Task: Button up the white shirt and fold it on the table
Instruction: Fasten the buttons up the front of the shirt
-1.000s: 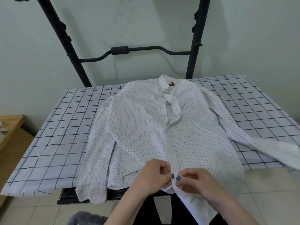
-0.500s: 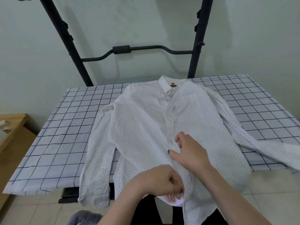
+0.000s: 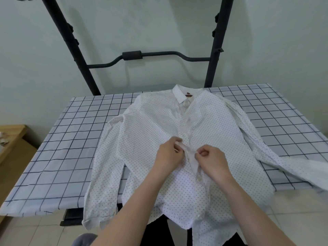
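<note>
The white shirt (image 3: pixel 159 139) lies face up on the checked desk (image 3: pixel 79 139), collar at 12 o'clock, hem hanging over the near edge at 6 o'clock. Both forearms reach in from 6 o'clock, wrists bent down. The left hand (image 3: pixel 168 153) and right hand (image 3: pixel 211 158) meet mid-front, each grip pinched shut on the shirt's button strip (image 3: pixel 190 157).

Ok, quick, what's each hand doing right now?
Left hand: closed, pinching the placket edge of the white shirt.
Right hand: closed, pinching the opposite placket edge.
</note>
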`<control>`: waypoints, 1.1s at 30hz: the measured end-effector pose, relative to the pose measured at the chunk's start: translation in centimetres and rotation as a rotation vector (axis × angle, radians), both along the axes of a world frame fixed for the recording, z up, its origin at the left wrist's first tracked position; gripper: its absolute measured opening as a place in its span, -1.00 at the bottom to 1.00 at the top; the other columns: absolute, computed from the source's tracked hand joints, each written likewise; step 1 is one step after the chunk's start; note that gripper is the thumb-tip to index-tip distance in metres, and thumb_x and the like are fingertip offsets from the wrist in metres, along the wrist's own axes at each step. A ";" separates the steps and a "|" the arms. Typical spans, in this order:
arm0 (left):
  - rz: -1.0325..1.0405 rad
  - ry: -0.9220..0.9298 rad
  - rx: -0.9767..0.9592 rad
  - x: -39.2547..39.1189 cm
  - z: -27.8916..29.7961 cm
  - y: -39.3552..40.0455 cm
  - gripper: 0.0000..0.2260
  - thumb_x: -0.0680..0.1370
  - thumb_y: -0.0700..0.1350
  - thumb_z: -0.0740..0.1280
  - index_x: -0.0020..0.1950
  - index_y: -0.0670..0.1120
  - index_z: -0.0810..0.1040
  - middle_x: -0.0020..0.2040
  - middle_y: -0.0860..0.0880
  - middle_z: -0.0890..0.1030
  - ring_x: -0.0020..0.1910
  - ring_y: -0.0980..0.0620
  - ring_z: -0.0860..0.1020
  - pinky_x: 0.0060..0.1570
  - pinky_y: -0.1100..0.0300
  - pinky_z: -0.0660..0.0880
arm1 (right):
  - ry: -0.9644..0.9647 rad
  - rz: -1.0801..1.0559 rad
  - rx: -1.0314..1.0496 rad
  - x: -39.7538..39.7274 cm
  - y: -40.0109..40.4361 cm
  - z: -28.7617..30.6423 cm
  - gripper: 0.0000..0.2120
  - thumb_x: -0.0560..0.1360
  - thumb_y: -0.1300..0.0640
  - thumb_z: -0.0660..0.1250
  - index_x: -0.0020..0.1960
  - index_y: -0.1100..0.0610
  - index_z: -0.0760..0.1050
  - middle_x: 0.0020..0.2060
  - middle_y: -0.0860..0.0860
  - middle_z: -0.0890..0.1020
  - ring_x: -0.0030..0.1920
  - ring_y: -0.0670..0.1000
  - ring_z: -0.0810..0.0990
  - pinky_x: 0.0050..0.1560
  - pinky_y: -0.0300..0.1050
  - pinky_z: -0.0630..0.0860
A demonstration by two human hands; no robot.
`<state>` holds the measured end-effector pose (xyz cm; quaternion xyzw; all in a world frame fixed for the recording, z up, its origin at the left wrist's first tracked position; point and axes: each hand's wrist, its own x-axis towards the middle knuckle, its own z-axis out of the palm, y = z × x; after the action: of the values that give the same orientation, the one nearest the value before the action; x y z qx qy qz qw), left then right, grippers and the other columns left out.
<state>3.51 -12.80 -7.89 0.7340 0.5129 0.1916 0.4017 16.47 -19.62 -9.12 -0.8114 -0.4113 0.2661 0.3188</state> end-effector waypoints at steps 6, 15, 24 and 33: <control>0.039 0.027 0.004 0.1 -1.3 -0.8 -0.88 0.51 -0.17 0.33 0.01 -0.06 0.62 -0.24 0.05 0.60 -0.32 0.14 0.52 -0.33 0.29 0.49 | 0.246 -0.083 0.102 1.0 -1.0 -1.0 -0.96 0.50 0.21 0.39 -0.07 0.11 0.60 -0.17 0.01 0.68 -0.15 0.00 0.69 -0.14 -0.13 0.63; -0.082 0.238 0.186 0.9 -0.9 -1.7 -0.87 0.53 -0.12 0.34 0.05 -0.03 0.61 -0.03 0.00 0.53 -0.11 0.03 0.55 -0.10 0.18 0.55 | 0.303 -0.029 0.130 1.2 -1.2 -1.4 -0.97 0.49 0.20 0.42 -0.10 0.10 0.63 -0.20 0.02 0.69 -0.13 0.01 0.69 -0.04 -0.08 0.66; 0.137 -0.115 -0.112 0.5 -0.4 -2.1 -0.92 0.49 -0.25 0.39 -0.18 -0.13 0.66 -0.35 0.00 0.61 -0.42 0.10 0.55 -0.37 0.32 0.54 | 0.186 -0.017 0.210 0.4 -1.6 -1.9 -0.94 0.47 0.10 0.43 -0.17 -0.03 0.61 -0.34 -0.12 0.68 -0.25 -0.18 0.64 -0.07 -0.09 0.63; 0.236 -0.369 -0.430 0.2 -0.3 -2.1 -0.92 0.49 -0.27 0.43 -0.19 -0.23 0.68 -0.36 -0.14 0.65 -0.38 0.00 0.59 -0.20 0.14 0.62 | 0.245 -0.048 0.329 -0.8 -2.0 -2.3 -0.94 0.48 0.14 0.45 -0.05 0.06 0.66 -0.24 -0.11 0.71 -0.19 -0.19 0.66 -0.08 -0.24 0.61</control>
<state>3.73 -14.85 -8.16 0.5202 0.5419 0.2542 0.6093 15.70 -21.63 -11.38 -0.7195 -0.3878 0.2845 0.5010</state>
